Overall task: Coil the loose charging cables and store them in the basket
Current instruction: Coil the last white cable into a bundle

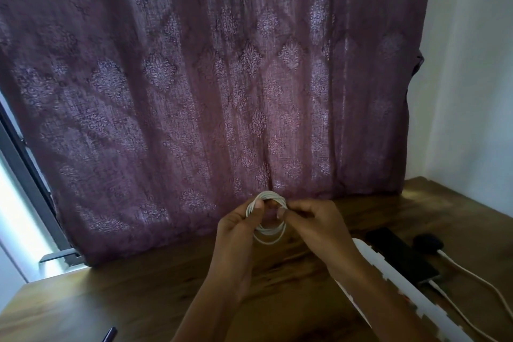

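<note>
Fig. | your left hand (pixel 238 226) and right hand (pixel 312 218) both pinch the coiled cable (pixel 267 196), ring upright | basket (pixel 394 286) lies rightward, nearer your right hand.

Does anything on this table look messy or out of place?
Only the two loose cables right of the basket, trailing uncoiled over the table. The coil between left hand and right hand looks tidy.

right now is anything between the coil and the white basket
Nothing visible. The left hand and right hand hold the white cable coil above the table; the white basket lies just right of the right forearm.
</note>
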Demonstrator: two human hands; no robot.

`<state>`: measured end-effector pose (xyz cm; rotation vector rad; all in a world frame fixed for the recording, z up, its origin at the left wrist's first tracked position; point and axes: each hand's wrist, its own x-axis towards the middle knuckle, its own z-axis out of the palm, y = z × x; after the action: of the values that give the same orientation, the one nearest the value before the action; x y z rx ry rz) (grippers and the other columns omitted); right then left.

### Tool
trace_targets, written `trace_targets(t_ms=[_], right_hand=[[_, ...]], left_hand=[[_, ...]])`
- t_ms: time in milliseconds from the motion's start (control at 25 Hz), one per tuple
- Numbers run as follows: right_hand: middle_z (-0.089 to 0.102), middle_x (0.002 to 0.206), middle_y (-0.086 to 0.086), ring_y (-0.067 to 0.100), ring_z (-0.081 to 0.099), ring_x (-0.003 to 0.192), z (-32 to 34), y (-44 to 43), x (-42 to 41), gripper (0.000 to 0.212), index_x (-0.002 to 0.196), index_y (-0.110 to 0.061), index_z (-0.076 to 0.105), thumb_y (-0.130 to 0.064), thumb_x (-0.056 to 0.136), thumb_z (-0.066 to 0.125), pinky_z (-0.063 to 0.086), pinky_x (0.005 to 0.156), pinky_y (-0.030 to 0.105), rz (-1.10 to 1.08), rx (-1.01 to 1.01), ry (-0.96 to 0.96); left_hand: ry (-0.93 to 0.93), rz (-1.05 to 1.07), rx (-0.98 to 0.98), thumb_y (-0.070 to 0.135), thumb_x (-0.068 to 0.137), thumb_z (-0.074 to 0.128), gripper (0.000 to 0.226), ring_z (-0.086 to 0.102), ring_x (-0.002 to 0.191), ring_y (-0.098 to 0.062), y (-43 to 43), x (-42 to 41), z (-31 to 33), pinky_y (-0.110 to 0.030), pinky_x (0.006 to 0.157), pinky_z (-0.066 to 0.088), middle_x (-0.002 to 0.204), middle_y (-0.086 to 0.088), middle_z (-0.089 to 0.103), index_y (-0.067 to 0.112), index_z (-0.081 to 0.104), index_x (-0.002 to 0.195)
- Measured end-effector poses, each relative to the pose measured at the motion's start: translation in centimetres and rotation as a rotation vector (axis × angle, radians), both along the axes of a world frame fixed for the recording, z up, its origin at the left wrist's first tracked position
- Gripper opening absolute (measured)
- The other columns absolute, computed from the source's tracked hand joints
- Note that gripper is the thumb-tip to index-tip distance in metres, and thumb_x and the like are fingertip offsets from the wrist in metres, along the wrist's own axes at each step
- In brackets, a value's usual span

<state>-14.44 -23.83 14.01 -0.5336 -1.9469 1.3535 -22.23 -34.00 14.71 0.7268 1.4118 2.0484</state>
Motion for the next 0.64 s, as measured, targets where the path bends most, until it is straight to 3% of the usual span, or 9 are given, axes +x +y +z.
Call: trace_targets(t_ms=[120, 320, 440, 520, 640], right_hand=[[0.075, 0.082, 0.005, 0.019, 0.07, 0.083, 0.3, 0.3, 0.2, 0.009, 0.087, -0.021, 0.075, -0.023, 0.082, 0.068, 0.054, 0.081, 0.037, 0.055, -0.14, 0.008], [0.073, 0.093, 0.004, 0.015, 0.068, 0.094, 0.8, 0.2, 0.0, 0.034, 0.11, -0.019, 0.062, -0.017, 0.078, 0.072, 0.05, 0.09, 0.031, 0.143, -0.365, 0.076], [0.073, 0.092, 0.006, 0.016, 0.069, 0.09, 1.3, 0.1, 0.0, 0.02, 0.098, -0.015, 0.066, -0.013, 0.079, 0.069, 0.051, 0.082, 0.027, 0.191, -0.34, 0.084], [0.072, 0.09, 0.009, 0.016, 0.069, 0.087, 1.5, 0.1, 0.2, 0.013, 0.09, -0.011, 0.069, -0.01, 0.077, 0.07, 0.052, 0.076, 0.023, 0.178, -0.263, 0.1], [0.072, 0.091, 0.011, 0.021, 0.068, 0.091, 1.7, 0.5, 0.3, 0.014, 0.089, -0.011, 0.071, -0.012, 0.075, 0.072, 0.054, 0.083, 0.029, 0.167, -0.193, 0.087]], left_hand=[[0.089, -0.024, -0.037, 0.029, 0.084, 0.052, 0.031, 0.067, 0.098, -0.022, -0.1, -0.4, -0.2, -0.038, 0.092, 0.049, 0.099, -0.01, 0.073, 0.01, 0.071, 0.1], [0.174, 0.057, -0.082, 0.027, 0.089, 0.049, 0.029, 0.067, 0.096, -0.024, -0.2, -0.8, -0.5, -0.039, 0.086, 0.051, 0.1, -0.011, 0.072, 0.009, 0.068, 0.103], [0.104, 0.03, -0.083, 0.031, 0.083, 0.052, 0.03, 0.068, 0.084, -0.02, -0.1, -0.7, -0.5, -0.035, 0.073, 0.055, 0.094, -0.011, 0.073, 0.012, 0.07, 0.096], [0.079, 0.044, -0.073, 0.027, 0.087, 0.051, 0.027, 0.068, 0.084, -0.023, 0.0, -0.8, -0.5, -0.037, 0.076, 0.054, 0.092, -0.013, 0.073, 0.011, 0.071, 0.091], [0.084, 0.056, -0.072, 0.024, 0.089, 0.049, 0.027, 0.068, 0.085, -0.025, 0.1, -0.9, -0.4, -0.04, 0.081, 0.053, 0.091, -0.015, 0.073, 0.008, 0.071, 0.091]])
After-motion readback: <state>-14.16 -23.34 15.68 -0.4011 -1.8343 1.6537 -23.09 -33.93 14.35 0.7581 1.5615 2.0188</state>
